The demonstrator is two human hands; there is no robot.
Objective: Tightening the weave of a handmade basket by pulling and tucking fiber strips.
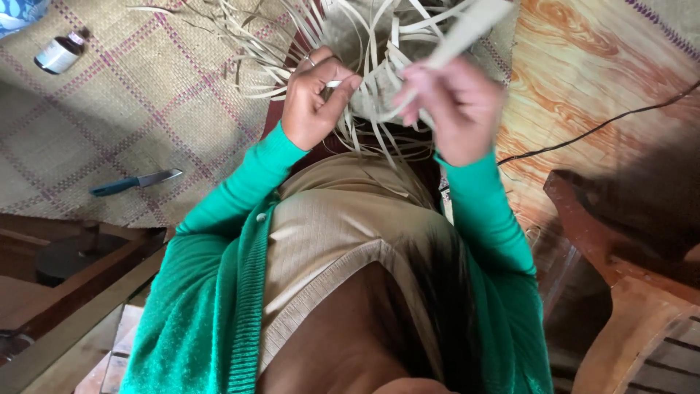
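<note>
Head view, near to far: green cardigan sleeves [219,241] up front, both hands raised over a half-woven piece [364,44] of pale strips. Left hand [312,102] pinches one thin strip [337,84] btwn thumb & fingers. Right hand [456,106], blurred, is closed round a wider strip [467,33]. Looks like mid-weave, threading a strand thru; next move likely needs steady tension w/o creasing it. Farther out on the woven mat [131,109]: a teal-handled knife [135,182], then a small bottle [62,51].
</note>
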